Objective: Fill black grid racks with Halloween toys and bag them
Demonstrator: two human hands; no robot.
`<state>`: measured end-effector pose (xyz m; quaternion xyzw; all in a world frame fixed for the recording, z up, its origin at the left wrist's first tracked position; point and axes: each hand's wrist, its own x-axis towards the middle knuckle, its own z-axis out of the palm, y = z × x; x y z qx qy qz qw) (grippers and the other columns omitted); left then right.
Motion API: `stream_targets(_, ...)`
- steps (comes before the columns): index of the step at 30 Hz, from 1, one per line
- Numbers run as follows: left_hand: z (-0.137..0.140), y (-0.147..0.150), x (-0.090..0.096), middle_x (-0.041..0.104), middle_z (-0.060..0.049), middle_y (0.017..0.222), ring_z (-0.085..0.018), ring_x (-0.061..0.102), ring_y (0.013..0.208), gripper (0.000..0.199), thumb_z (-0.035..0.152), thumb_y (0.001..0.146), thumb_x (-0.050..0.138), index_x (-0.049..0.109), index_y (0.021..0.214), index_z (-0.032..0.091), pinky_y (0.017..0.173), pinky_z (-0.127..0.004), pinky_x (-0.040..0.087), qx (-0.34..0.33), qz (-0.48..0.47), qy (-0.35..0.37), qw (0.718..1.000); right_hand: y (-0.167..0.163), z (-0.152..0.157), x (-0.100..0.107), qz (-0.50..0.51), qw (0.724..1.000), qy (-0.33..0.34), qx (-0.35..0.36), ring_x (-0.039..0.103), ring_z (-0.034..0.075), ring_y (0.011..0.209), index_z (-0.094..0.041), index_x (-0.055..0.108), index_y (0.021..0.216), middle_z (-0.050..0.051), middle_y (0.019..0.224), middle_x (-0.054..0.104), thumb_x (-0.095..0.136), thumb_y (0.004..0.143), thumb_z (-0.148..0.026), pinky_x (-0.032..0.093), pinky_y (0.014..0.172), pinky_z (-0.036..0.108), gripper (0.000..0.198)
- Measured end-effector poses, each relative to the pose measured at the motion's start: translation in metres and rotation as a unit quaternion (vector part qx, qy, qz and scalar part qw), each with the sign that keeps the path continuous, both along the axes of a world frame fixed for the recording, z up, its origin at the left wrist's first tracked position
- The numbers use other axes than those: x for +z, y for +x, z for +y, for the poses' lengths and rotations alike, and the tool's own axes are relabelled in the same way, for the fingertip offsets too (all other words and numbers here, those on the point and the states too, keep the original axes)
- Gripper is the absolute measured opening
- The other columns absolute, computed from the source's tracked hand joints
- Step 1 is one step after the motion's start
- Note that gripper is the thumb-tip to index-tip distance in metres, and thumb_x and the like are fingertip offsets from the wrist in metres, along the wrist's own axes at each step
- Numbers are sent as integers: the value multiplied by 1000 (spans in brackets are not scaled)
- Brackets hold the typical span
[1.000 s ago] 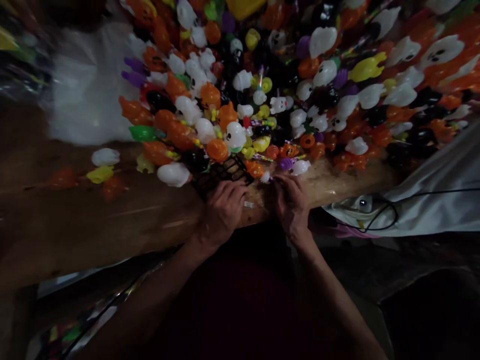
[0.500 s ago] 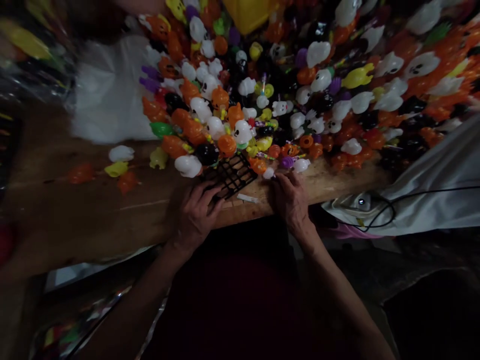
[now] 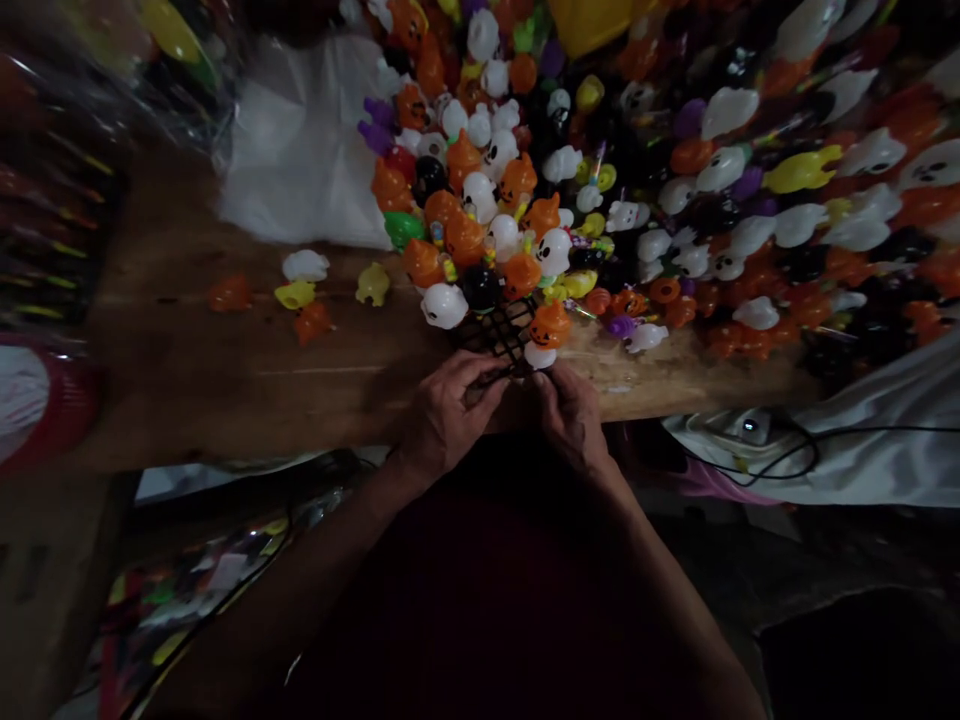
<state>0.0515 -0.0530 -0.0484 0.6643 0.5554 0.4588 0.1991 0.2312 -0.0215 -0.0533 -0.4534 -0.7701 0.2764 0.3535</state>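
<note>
My left hand [image 3: 454,405] is closed at the near edge of a black plastic grid rack [image 3: 495,335], thumb and fingers pinching around its bars. My right hand [image 3: 574,410] is closed beside it, thumb and index finger pinched just below a small white rounded toy [image 3: 540,355]. An orange jack-o'-lantern toy [image 3: 551,325] stands right behind that white one; I cannot tell whether the two are joined. A white ghost toy [image 3: 444,305] and a black toy [image 3: 481,287] sit at the rack's far left, among several more heads crowded over its bars.
A big heap of Halloween toys [image 3: 720,230] covers the back and right of the wooden table [image 3: 262,400]. Loose toys [image 3: 294,294] and white plastic bags [image 3: 307,150] lie left. A red tub [image 3: 45,400] stands far left. White cloth with a black cable [image 3: 870,430] hangs at right.
My right hand has moved left and closer to my left hand, bringing the white toy to the rack's near corner. The orange jack-o'-lantern toy has shifted too. The camera view has swung left.
</note>
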Motion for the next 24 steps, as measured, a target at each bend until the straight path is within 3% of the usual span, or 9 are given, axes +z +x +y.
stream_targets(3, -2, 5, 0, 76, -5, 99, -15, 72, 85, 18, 28, 95, 65, 72, 108, 18, 78, -24, 60, -9, 3, -9, 1000, -3, -1, -3, -1, 1000, -1, 12, 66, 18, 77, -20, 65, 99, 5, 89, 72, 50, 99, -25, 55, 71, 31, 16)
stream_targets(8, -14, -10, 4, 76, -3, 92, -15, 71, 84, 9, 20, 97, 63, 71, 101, 19, 80, -25, 58, -1, 76, 40, 996, -5, -1, -9, 18, 996, 75, 48, 68, 20, 78, -22, 65, 93, 6, 85, 71, 52, 93, -15, 57, 68, 32, 15)
stream_targets(14, -4, -42, -16, 74, -7, 105, -25, 69, 101, 22, 28, 92, 66, 71, 112, 22, 94, -38, 56, 93, 166, -3, 982, -23, 11, -5, 79, 996, 30, 17, 70, 21, 97, -24, 69, 105, 8, 110, 70, 59, 92, -17, 59, 79, 35, 18)
stream_targets(16, 4, -43, -22, 73, -8, 108, -28, 67, 105, 26, 30, 88, 68, 70, 113, 22, 96, -41, 55, 96, 159, -26, 982, -37, 16, -7, 100, 993, 52, 18, 69, 19, 85, -21, 69, 93, 6, 96, 71, 58, 92, -17, 57, 72, 32, 12)
stream_targets(19, 12, -37, -26, 71, -10, 108, -30, 65, 104, 26, 30, 86, 69, 71, 111, 22, 97, -45, 53, 110, 164, -43, 979, -56, 21, -15, 92, 995, 43, 6, 62, 18, 72, -21, 65, 77, 3, 76, 66, 57, 95, -24, 55, 70, 33, 20)
stream_targets(24, 12, -36, -32, 71, -12, 108, -33, 65, 107, 28, 30, 86, 66, 69, 112, 21, 95, -48, 54, 134, 181, -20, 974, -64, 22, -26, 35, 999, 11, -3, 64, 19, 81, -20, 70, 84, 5, 85, 71, 59, 97, -31, 54, 81, 36, 20)
